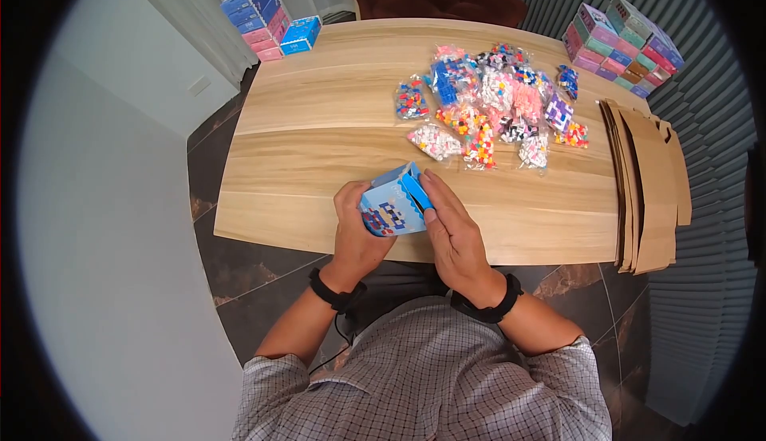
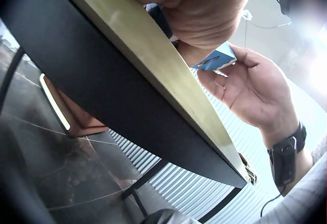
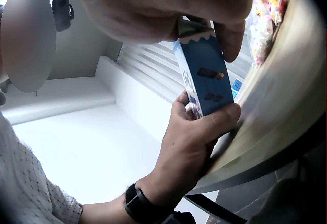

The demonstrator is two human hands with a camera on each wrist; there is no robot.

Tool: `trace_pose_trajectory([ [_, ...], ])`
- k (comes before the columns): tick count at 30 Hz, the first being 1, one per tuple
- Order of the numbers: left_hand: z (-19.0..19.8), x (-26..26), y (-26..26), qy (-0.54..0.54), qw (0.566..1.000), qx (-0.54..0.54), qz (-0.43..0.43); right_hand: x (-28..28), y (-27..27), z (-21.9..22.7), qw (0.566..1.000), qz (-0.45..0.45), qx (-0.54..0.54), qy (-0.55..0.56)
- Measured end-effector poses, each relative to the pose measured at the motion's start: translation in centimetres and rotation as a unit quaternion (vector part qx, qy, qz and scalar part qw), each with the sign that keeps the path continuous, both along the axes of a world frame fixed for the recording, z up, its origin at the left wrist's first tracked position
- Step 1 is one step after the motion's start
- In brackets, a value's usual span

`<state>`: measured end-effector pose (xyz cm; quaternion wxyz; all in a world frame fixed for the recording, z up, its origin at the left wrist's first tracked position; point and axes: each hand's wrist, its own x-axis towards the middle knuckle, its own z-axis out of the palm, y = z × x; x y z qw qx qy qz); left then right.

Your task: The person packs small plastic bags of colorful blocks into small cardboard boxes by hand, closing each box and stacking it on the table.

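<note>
A light-blue cardboard box with a pixel-style picture on its front is held tilted over the table's near edge. My left hand grips its left end, with the thumb and fingers on opposite sides in the right wrist view. My right hand is at the other end, its thumb and fingers on either side of the opening. A dark gap shows beside the bright-blue flap there. The box's scalloped edge appears under the right fingers in the right wrist view. What lies inside is hidden.
Several clear bags of small coloured bricks lie heaped beyond the box on the wooden table. Stacked small boxes stand at the back left and back right. Flattened brown cardboard lies along the right edge.
</note>
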<state>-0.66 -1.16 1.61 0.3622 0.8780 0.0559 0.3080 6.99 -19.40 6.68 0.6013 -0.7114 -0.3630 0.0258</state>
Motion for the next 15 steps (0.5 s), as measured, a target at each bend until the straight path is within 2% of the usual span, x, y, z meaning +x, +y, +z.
trace_pose_trajectory([
  [6,0.2,0.0,-0.2,0.006,1.000,0.008,0.006,-0.1,0.0,-0.2,1.000,-0.005,-0.014,-0.013],
  [12,-0.2,-0.2,0.0,0.030,0.999,-0.035,-0.001,-1.0,0.4,-0.3,0.994,-0.006,-0.059,-0.094],
  [15,0.0,-0.2,0.1,0.026,0.999,-0.032,-0.014,-0.6,0.1,-0.3,0.995,0.006,-0.065,-0.082],
])
